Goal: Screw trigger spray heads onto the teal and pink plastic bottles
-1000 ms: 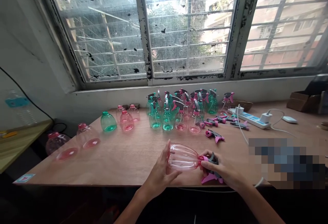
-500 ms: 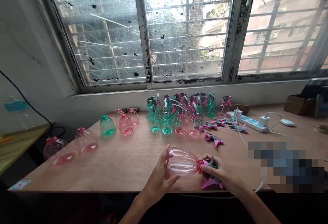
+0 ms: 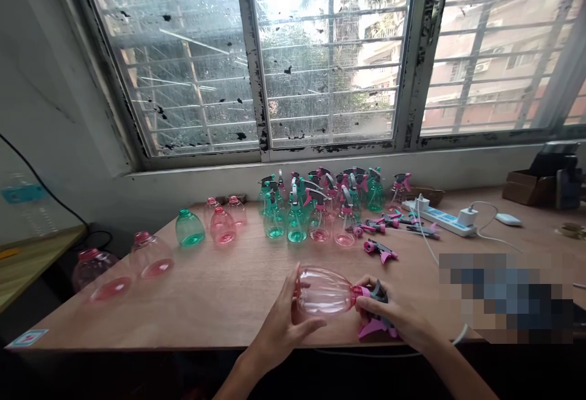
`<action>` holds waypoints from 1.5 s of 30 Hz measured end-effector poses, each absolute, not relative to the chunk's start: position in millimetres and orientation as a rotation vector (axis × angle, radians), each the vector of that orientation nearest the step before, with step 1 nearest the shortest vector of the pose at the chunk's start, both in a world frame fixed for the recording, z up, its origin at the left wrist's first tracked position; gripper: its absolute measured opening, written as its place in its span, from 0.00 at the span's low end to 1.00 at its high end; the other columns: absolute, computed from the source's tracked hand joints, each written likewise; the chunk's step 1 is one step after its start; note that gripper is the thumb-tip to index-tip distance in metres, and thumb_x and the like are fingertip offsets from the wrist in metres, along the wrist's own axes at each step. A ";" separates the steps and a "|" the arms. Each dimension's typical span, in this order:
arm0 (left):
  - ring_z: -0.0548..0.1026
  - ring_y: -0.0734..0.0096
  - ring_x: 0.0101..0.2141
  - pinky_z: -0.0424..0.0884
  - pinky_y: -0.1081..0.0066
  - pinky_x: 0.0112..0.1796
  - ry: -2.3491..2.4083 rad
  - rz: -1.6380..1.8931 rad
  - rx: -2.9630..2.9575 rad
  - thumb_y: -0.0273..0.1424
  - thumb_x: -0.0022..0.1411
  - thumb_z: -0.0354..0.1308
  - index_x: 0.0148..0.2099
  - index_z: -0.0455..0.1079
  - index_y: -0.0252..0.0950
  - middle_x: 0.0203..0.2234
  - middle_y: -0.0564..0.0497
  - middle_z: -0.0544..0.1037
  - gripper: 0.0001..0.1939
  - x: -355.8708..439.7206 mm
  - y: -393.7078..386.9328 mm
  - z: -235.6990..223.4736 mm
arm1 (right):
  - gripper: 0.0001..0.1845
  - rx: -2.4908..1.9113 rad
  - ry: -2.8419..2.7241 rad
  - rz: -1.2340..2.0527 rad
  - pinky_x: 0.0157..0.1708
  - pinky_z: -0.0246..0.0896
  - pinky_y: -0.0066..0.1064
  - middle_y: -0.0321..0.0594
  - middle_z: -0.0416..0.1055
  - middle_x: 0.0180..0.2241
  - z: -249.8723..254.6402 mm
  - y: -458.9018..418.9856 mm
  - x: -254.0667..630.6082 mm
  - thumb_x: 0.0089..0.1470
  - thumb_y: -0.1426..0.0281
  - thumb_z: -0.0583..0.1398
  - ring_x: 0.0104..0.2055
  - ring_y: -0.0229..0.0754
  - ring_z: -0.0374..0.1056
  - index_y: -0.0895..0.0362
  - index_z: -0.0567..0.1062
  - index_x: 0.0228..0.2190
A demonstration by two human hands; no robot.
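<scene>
A clear pink bottle (image 3: 324, 290) lies sideways above the table's front edge, its base to the left and its neck to the right. My left hand (image 3: 286, 317) cups the base, fingers along the far side and the thumb held out below. Pinched at the neck, the pink collar of a grey and pink spray head (image 3: 379, 293) is in my right hand (image 3: 392, 314); my fingers partly hide it. Under the right hand, another pink trigger part (image 3: 374, 328) shows, and I cannot tell whether it belongs to the same head.
Fitted spray bottles (image 3: 296, 220) in green and pink crowd the back middle. Loose spray heads (image 3: 381, 251) lie right of them, near a white power strip (image 3: 442, 218). Open pink bottles (image 3: 151, 256) and a green bottle (image 3: 189, 229) stand left. A blurred patch covers the right front.
My left thumb has shifted slightly along the bottle's lower side. The bottle seems slightly turned about its length, with both hands nearly in place. The whole view has shifted a little.
</scene>
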State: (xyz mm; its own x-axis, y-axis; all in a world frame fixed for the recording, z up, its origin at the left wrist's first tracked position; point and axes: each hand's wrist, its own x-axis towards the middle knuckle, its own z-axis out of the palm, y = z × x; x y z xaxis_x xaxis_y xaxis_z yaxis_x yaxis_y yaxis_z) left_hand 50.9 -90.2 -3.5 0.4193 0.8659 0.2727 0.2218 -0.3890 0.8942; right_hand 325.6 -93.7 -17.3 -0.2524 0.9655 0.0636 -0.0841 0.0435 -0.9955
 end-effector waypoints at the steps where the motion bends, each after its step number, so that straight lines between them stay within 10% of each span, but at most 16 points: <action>1: 0.70 0.53 0.57 0.66 0.52 0.60 0.926 0.995 1.849 0.36 0.61 0.69 0.75 0.39 0.47 0.59 0.42 0.68 0.51 50.9 -89.2 -5.4 | 0.22 -0.972 -1.340 1.395 0.27 0.59 0.30 0.33 0.76 0.22 -16.9 -93.8 325.0 0.49 0.53 0.71 0.26 0.41 0.69 0.54 0.74 0.35; 6: 0.73 0.55 0.53 0.72 0.55 0.54 0.893 1.003 1.838 0.35 0.64 0.65 0.75 0.38 0.50 0.58 0.43 0.69 0.48 51.6 -87.1 -10.5 | 0.23 -0.950 -1.272 1.386 0.27 0.62 0.31 0.32 0.75 0.23 -16.1 -93.7 323.6 0.47 0.52 0.72 0.25 0.41 0.70 0.54 0.74 0.34; 13: 0.52 0.48 0.70 0.51 0.50 0.68 0.921 0.979 1.879 0.38 0.60 0.69 0.75 0.39 0.43 0.72 0.40 0.53 0.52 49.6 -94.0 -1.4 | 0.23 -0.975 -1.375 1.361 0.27 0.58 0.30 0.32 0.76 0.23 -21.6 -92.8 326.4 0.47 0.54 0.73 0.25 0.40 0.68 0.55 0.74 0.36; 24: 0.64 0.51 0.62 0.65 0.51 0.61 0.892 1.033 1.879 0.37 0.67 0.62 0.73 0.42 0.58 0.70 0.47 0.55 0.42 49.3 -88.4 -8.2 | 0.24 -0.914 -1.240 1.382 0.25 0.63 0.31 0.31 0.73 0.22 -19.8 -90.3 321.3 0.45 0.50 0.72 0.23 0.40 0.68 0.54 0.72 0.32; 31: 0.65 0.45 0.63 0.68 0.50 0.58 0.867 0.981 1.777 0.41 0.57 0.71 0.75 0.37 0.46 0.63 0.38 0.66 0.57 50.1 -90.5 -4.9 | 0.22 -0.953 -1.343 1.378 0.27 0.60 0.29 0.33 0.76 0.23 -19.9 -94.2 326.8 0.47 0.55 0.73 0.25 0.39 0.69 0.56 0.74 0.35; 45: 0.73 0.55 0.54 0.69 0.56 0.56 0.828 0.961 1.706 0.38 0.57 0.72 0.75 0.37 0.49 0.55 0.43 0.72 0.57 49.4 -90.2 -2.8 | 0.20 -0.918 -1.319 1.399 0.27 0.58 0.28 0.32 0.76 0.23 -25.0 -90.6 327.9 0.50 0.57 0.72 0.25 0.38 0.68 0.56 0.74 0.36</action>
State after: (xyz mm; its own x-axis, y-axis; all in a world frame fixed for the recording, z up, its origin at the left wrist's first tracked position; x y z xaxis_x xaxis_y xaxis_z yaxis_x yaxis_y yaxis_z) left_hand 49.4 -90.2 -2.8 0.4566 0.8614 0.2226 0.0928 -0.2949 0.9510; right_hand 327.9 -90.6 -25.0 -0.2468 0.9648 0.0911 -0.1477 0.0554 -0.9875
